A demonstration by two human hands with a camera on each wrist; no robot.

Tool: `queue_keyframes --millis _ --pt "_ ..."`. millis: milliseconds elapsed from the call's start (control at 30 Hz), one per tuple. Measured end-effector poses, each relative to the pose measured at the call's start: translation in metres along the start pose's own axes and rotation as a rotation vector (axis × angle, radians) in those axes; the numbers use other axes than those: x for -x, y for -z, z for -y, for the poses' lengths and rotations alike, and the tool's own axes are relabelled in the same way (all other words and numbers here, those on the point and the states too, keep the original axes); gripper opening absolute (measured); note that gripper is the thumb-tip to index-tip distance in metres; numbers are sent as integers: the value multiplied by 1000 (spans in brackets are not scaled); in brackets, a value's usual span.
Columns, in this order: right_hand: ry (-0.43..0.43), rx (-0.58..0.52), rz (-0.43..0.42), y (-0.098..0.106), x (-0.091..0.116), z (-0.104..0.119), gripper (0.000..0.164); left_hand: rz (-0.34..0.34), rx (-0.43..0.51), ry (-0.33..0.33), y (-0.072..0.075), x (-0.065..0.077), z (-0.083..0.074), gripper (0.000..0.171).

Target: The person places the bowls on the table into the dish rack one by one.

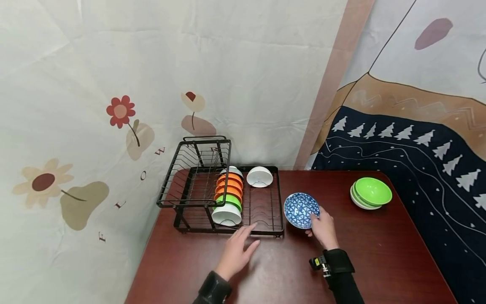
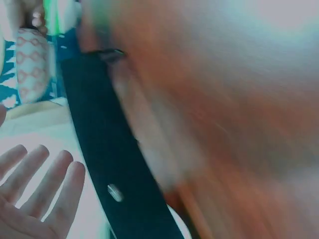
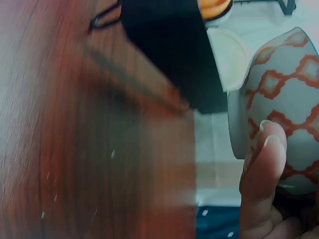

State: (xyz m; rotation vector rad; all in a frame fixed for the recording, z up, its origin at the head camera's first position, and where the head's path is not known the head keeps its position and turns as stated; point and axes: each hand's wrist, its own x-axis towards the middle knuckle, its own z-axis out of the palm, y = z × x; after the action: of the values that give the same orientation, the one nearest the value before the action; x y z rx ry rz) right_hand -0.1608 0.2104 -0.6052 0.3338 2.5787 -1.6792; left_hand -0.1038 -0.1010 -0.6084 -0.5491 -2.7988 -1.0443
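Note:
My right hand pinches the near right rim of a patterned bowl, thumb over its blue-and-white inside. The right wrist view shows the outside of this bowl, white with an orange-red pattern, and fingers against it. It is held just right of a black dish rack. Close to the front edge of the rack, my left hand is empty with its fingers spread. Inside the rack stands a row of bowls, white, orange and green, and one white bowl sits at the back right.
A bright green bowl is stacked on white ones at the table's right. The rack's raised wire tier overhangs its left part. Brown wooden table surrounds the rack, and a printed cloth hangs behind.

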Motion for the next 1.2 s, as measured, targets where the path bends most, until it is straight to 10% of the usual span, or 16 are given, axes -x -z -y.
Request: queue_keyframes --millis 433,900,1200 --pt "118 57 44 -40 13 34 40 90 373 186 -19 -55 -19 58" --pt "181 169 72 -58 20 40 43 117 893 330 -30 -67 -19 71" --pt "229 189 70 -55 18 37 42 102 796 343 -28 -68 -22 67"
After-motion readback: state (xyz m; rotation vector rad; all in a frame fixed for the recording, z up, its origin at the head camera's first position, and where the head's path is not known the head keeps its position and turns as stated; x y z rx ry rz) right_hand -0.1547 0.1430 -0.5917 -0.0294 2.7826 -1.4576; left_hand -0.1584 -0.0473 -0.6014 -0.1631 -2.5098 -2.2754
